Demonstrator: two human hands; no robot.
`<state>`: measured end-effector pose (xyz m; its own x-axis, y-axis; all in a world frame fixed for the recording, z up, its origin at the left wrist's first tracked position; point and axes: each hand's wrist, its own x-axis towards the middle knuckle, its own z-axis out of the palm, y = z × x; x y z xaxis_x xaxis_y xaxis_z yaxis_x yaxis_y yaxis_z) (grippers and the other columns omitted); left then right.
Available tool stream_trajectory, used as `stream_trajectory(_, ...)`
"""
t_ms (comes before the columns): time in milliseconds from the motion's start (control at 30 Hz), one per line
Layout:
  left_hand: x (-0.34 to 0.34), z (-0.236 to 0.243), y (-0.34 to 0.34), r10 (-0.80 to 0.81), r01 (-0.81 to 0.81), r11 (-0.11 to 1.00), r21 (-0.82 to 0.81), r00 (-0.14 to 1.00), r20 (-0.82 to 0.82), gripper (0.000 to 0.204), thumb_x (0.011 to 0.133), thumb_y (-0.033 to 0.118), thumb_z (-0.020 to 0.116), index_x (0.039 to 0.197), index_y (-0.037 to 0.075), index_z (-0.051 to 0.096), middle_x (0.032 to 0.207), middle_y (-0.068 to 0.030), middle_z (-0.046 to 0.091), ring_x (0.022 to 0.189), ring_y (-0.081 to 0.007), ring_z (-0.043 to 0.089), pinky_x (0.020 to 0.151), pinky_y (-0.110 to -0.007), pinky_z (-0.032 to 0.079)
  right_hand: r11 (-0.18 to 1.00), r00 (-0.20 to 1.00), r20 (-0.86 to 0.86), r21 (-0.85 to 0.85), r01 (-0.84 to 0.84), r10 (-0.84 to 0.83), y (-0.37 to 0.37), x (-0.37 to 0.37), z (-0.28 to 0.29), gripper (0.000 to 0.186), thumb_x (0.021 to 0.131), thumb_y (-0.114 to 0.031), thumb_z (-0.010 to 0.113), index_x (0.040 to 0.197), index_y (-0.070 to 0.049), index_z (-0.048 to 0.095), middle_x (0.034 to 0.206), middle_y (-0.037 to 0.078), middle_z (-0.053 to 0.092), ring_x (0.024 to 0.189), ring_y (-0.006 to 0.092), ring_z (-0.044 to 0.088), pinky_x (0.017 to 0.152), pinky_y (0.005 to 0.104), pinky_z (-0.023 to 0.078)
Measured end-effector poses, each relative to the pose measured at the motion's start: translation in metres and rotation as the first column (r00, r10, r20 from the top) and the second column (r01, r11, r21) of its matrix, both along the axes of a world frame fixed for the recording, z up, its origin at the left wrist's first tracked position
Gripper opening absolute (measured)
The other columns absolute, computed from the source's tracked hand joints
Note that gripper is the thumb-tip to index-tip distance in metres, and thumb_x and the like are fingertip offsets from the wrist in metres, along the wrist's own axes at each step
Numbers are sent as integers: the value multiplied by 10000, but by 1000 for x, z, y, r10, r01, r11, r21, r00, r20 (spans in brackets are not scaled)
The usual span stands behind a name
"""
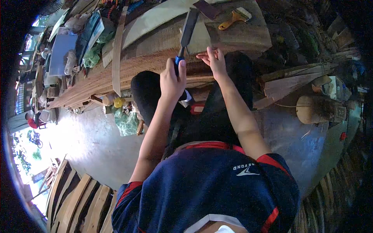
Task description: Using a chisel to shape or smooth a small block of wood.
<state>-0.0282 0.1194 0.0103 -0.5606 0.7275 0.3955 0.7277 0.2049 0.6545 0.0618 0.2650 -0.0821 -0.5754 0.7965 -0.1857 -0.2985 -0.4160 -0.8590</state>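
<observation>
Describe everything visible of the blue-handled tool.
The blue-handled tool looks like a broad chisel: a long, flat, dark grey blade, apparently metal, tapers into a narrow neck that enters a blue and dark handle. The left hand grips the handle, covering much of it. The blade points away from the person, its far end leaning slightly right, seen against the wooden boards. Whether it touches them cannot be told. The handle's material is also unclear.
</observation>
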Motion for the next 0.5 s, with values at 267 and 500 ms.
stream_trajectory(267, 3, -8, -6, 64, -56, 986, -157, 997, 51, 403, 928, 347, 551, 736, 3, 466, 572, -209, 537, 560, -413, 575, 489, -427, 438, 999, 997, 76, 24, 27, -29, -2, 6, -2, 299, 966, -325, 512, 1053, -43, 464, 977, 137, 657, 950, 246, 659, 886, 361, 491)
stream_trajectory(500, -1, -40, -3, -23, 1, 998, 60, 927, 373, 305, 941, 282, 538, 833, 2, 483, 576, -173, 503, 474, -317, 525, 474, -361, 405, 997, 998, 54, -80, 16, -12, -3, -2, 11, 302, 958, -343, 527, 1050, -60, 471, 977, 133, 645, 908, 245, 671, 854, 328, 503)
